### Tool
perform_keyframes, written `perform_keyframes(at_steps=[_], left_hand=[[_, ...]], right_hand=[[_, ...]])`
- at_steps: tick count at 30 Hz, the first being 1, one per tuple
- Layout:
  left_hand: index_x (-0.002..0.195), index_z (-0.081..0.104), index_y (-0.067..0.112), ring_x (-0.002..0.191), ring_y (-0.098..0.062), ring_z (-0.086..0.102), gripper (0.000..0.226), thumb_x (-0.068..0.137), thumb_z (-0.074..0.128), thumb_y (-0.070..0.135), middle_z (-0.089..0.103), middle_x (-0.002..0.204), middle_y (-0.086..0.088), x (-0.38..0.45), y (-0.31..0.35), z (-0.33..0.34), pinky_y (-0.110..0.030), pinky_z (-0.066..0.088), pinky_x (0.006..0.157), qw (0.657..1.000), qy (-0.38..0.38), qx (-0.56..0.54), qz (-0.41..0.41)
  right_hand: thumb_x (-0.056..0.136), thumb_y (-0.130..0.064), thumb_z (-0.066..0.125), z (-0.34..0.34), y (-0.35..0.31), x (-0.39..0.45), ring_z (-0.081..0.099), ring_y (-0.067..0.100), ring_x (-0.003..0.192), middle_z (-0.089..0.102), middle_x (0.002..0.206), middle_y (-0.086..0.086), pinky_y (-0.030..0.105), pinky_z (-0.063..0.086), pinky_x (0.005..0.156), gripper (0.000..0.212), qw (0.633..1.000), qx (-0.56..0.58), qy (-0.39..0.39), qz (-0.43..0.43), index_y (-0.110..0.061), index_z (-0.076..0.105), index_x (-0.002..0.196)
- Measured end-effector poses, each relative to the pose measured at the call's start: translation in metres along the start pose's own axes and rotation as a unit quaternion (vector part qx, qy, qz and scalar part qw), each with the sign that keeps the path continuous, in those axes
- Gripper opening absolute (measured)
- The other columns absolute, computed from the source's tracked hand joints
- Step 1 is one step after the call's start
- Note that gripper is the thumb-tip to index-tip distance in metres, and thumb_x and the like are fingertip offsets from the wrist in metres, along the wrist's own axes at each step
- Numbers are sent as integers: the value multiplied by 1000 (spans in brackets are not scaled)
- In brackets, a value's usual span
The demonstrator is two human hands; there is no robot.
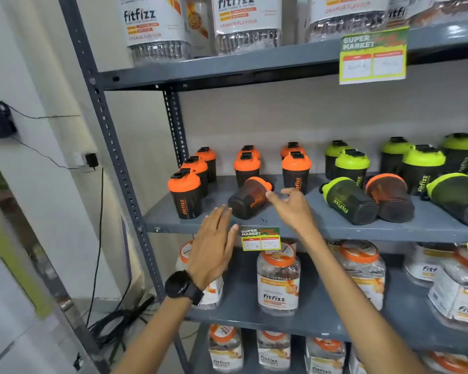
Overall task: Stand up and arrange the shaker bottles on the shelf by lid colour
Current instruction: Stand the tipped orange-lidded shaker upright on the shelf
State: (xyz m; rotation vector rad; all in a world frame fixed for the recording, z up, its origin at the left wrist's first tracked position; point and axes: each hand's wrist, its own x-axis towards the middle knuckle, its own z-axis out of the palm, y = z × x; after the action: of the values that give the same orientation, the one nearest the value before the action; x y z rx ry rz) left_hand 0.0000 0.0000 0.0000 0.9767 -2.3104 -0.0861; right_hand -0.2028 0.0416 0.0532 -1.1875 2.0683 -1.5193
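Fitfizz jars (278,282), price tags (260,238)

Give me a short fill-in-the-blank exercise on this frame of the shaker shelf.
1. The shaker lying on its side between the two hands has a lid coloured ____.
2. The wristwatch sits on the ____ arm.
3. The standing shakers with green lids are on the ____ side of the shelf.

Missing words: orange; left; right
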Motion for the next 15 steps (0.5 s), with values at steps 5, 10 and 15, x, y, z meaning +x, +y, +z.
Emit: perform_keyframes(at_steps=[5,10,15], left_hand=[[155,30,13,154,-22,24,57,107,23,42,29,164,-9,21,-39,9,-42,20,126,996,-86,38,2],[156,29,15,153,-21,24,57,107,21,44,29,164,-7,34,-61,18,-40,18,127,992,-108,67,26],[157,25,16,155,-18,20,58,107,19,44,25,166,-5,37,-72,24,-36,9,129,989,-109,91,49]], right_hand=[[80,-67,61,23,-18,41,62,31,80,59,95,13,35,52,67,64,996,-22,-15,84,-8,57,105],[71,-73,66,41,-24,63,60,24,83,60,114,13,26,42,52,99,988,19,-47,149,-2,47,138],[75,-55,75,57,-22,73,47,13,65,54,100,7,23,34,45,86,982,65,-51,168,-3,47,137]])
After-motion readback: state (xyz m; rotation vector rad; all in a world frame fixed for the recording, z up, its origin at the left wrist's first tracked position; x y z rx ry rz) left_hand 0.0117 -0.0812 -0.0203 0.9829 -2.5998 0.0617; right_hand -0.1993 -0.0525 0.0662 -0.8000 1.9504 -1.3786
